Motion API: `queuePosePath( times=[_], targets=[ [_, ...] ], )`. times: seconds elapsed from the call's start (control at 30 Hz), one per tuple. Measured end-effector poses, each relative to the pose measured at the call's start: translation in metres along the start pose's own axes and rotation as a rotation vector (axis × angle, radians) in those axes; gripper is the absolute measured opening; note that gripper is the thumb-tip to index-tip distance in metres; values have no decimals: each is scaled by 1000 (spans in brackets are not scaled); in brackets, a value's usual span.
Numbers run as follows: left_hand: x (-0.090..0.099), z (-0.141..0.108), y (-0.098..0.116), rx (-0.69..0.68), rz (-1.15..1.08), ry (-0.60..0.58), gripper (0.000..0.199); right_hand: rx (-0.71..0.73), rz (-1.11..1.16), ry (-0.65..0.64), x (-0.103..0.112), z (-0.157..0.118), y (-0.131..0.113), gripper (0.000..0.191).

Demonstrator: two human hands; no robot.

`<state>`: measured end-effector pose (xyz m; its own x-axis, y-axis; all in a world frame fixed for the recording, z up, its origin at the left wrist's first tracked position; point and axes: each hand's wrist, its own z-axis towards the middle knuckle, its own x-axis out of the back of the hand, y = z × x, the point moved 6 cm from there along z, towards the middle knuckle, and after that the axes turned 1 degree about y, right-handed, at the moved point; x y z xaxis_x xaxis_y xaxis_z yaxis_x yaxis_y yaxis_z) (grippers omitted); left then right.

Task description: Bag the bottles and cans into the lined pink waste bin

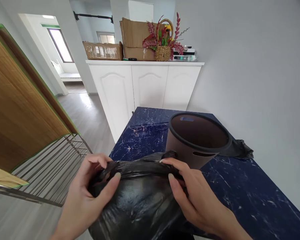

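A black plastic garbage bag spreads across the lower middle of the view, its gathered top edge running between my two hands. My left hand grips that edge at the left, thumb in front and fingers curled behind. At the other end my right hand pinches the edge between thumb and index finger. Just beyond the bag a brown trash can with a dark rim and slotted handles stands upright on the table. Its visible inside shows no liner.
The blue marbled table reaches forward to a white cabinet, topped with cardboard boxes and a flower basket. More black plastic lies behind the can. At left stands a metal rack with bamboo mats.
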<state>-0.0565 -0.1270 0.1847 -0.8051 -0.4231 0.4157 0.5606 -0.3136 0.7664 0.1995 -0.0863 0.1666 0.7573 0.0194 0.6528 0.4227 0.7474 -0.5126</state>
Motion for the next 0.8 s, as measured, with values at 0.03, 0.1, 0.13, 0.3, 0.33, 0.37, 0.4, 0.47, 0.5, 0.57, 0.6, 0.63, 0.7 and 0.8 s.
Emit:
queuePosePath(
  times=[0.03,0.1,0.13,0.3,0.33,0.37,0.4,0.47,0.5,0.57,0.6,0.63,0.7,0.8],
  targets=[
    [-6,-1,1,-40,12,-18,26,5,-7,3,-2,-2,1,35],
    [-17,-1,1,-91,47,-57,26,18,12,28,-5,-6,5,31],
    [-24,-2,-1,-96,86,-93,26,14,34,42,-6,-8,8,30],
    [-56,-9,-24,-47,247,-385,25,-171,228,28,-14,-9,26,47],
    [-61,-10,-28,-52,251,-419,24,-223,256,3,-16,-8,29,47],
    [-64,-12,-31,-66,259,-441,23,-269,268,-26,-17,-7,32,45],
    [-67,-13,-33,-84,275,-455,23,-304,271,-52,-18,-6,34,41],
    [-73,-16,-38,-118,314,-477,23,-343,270,-89,-22,-5,36,35],
    [-76,-18,-41,-128,333,-486,24,-355,279,-101,-24,-6,37,35],
    [-79,-20,-45,-130,358,-496,27,-375,305,-113,-31,-8,39,36],
    [-81,-22,-48,-126,360,-503,28,-377,316,-125,-35,-9,40,37],
    [-83,-23,-49,-117,354,-510,28,-371,323,-133,-40,-10,40,38],
    [-85,-24,-51,-83,311,-534,26,-333,337,-138,-47,-10,39,38],
    [-85,-22,-48,1,183,-540,21,-274,374,-149,-57,-7,33,39]
  ],
)
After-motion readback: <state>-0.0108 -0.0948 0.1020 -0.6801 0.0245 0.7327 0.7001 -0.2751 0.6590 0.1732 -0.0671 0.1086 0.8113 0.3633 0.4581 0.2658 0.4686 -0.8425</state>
